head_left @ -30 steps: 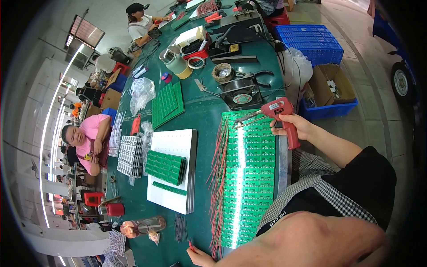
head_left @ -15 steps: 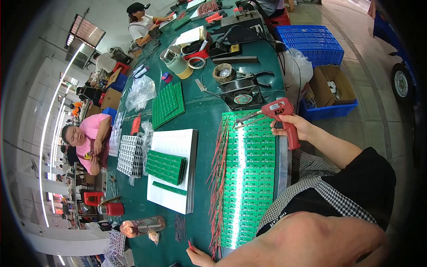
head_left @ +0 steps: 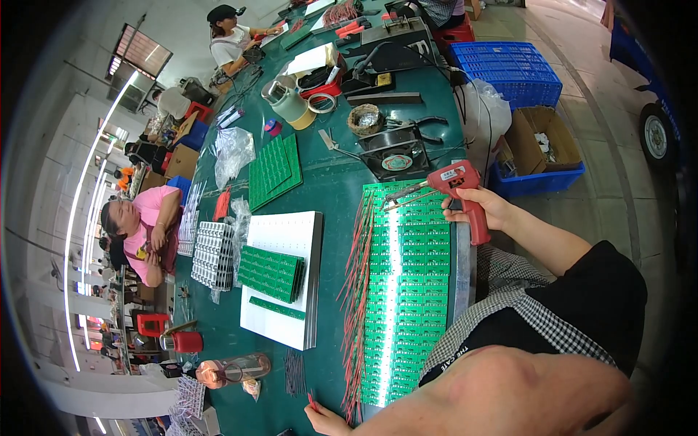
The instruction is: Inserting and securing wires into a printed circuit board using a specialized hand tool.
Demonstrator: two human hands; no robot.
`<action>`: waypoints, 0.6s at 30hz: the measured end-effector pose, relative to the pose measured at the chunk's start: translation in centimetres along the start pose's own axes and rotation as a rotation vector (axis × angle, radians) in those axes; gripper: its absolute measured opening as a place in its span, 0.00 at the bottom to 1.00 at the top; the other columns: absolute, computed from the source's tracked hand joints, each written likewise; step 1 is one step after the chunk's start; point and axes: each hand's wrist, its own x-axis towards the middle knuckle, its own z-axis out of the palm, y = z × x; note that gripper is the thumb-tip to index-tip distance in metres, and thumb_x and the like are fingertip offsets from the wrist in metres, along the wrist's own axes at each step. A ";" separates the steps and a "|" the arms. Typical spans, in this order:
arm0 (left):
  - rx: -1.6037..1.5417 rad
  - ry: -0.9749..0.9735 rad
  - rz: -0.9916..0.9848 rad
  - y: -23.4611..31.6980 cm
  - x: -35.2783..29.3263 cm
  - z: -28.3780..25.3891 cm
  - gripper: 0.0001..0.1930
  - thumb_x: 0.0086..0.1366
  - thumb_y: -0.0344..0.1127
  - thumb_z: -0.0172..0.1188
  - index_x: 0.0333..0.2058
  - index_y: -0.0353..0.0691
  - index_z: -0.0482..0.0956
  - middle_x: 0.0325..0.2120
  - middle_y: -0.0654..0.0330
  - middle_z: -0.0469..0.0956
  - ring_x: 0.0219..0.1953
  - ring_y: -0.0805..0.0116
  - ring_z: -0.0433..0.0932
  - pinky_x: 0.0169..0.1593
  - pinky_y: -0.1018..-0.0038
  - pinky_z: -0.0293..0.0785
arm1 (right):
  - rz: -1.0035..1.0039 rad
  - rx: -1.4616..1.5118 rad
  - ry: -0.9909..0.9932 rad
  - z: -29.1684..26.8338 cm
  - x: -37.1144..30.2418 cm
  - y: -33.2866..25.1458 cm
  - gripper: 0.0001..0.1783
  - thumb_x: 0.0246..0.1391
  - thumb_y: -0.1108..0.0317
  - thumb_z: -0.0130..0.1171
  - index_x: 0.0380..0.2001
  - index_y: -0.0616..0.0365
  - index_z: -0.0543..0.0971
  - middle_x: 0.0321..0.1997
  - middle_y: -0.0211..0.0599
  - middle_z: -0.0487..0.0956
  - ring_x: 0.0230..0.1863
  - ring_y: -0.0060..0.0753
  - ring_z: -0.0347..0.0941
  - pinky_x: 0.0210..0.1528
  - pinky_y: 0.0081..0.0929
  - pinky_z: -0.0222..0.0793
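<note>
Okay, right hand point(head_left: 491, 206) has a closed grip on a red soldering gun point(head_left: 452, 176), fingers wrapped round the handle. Gun's tip points toward the person's far side, over the end rows of green circuit boards point(head_left: 422, 291) near the red wires point(head_left: 354, 305); can't tell if the tip touches. Boards lie in a long sheet-like row on the green counter point(head_left: 331, 192), just in front of the person, with a bright glare strip down the middle. Red wires run along the boards' far edge.

Left hand point(head_left: 331, 421), at the lower edge of view: grip pinched on a small red piece point(head_left: 313, 400), too small to identify, near the wires' lower end. Dark wires point(head_left: 295, 374) lie close by, then a clear bottle point(head_left: 247, 367).

Beyond the wires: white panels point(head_left: 280, 332), stacked, bearing a green board stack point(head_left: 267, 272) and a narrow green strip point(head_left: 276, 307). Black fan point(head_left: 396, 156) stands just past the gun's end of the boards, pliers point(head_left: 434, 131) beside it.
</note>
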 end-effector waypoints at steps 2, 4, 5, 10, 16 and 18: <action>-0.015 0.015 0.014 -0.1 0.0 0.1 0.11 0.60 0.41 0.47 0.24 0.40 0.69 0.19 0.51 0.72 0.21 0.50 0.71 0.23 0.63 0.67 | 0.000 0.004 -0.004 0.1 0.1 0.0 0.18 0.53 0.66 0.49 0.47 0.58 0.64 0.38 0.42 0.72 0.39 0.38 0.70 0.48 0.36 0.66; -0.029 0.031 0.023 -0.2 -0.1 0.2 0.11 0.60 0.41 0.47 0.24 0.40 0.69 0.19 0.50 0.72 0.21 0.50 0.71 0.23 0.63 0.67 | -0.003 -0.011 -0.004 0.2 -0.1 -0.2 0.18 0.53 0.66 0.49 0.46 0.59 0.64 0.38 0.42 0.72 0.39 0.37 0.70 0.48 0.36 0.66; -0.011 0.010 0.020 -0.3 -0.1 0.4 0.11 0.60 0.41 0.47 0.24 0.40 0.69 0.20 0.50 0.72 0.21 0.50 0.71 0.23 0.63 0.67 | 0.000 -0.012 -0.007 0.2 -0.1 -0.3 0.18 0.53 0.66 0.49 0.46 0.59 0.64 0.38 0.42 0.72 0.39 0.37 0.70 0.48 0.36 0.66; -0.067 -0.018 -0.003 0.9 0.1 -0.3 0.09 0.59 0.37 0.48 0.25 0.38 0.68 0.20 0.50 0.71 0.22 0.50 0.70 0.24 0.63 0.65 | -0.001 -0.039 -0.003 -0.3 -0.2 -0.4 0.19 0.52 0.65 0.49 0.47 0.59 0.63 0.38 0.42 0.71 0.41 0.37 0.70 0.48 0.35 0.66; -0.190 -0.020 -0.119 1.2 -0.1 -1.0 0.06 0.57 0.32 0.49 0.26 0.37 0.67 0.19 0.50 0.69 0.22 0.52 0.69 0.25 0.64 0.63 | 0.036 -0.034 0.033 -0.3 0.5 0.3 0.19 0.53 0.63 0.47 0.46 0.61 0.64 0.38 0.42 0.72 0.39 0.38 0.70 0.47 0.36 0.67; -0.246 0.030 -0.091 1.6 0.5 -0.6 0.05 0.57 0.33 0.50 0.26 0.38 0.68 0.20 0.50 0.69 0.24 0.51 0.70 0.26 0.64 0.65 | 0.026 -0.050 0.085 -0.9 0.3 0.5 0.19 0.54 0.62 0.46 0.46 0.62 0.65 0.38 0.42 0.72 0.39 0.37 0.70 0.47 0.35 0.67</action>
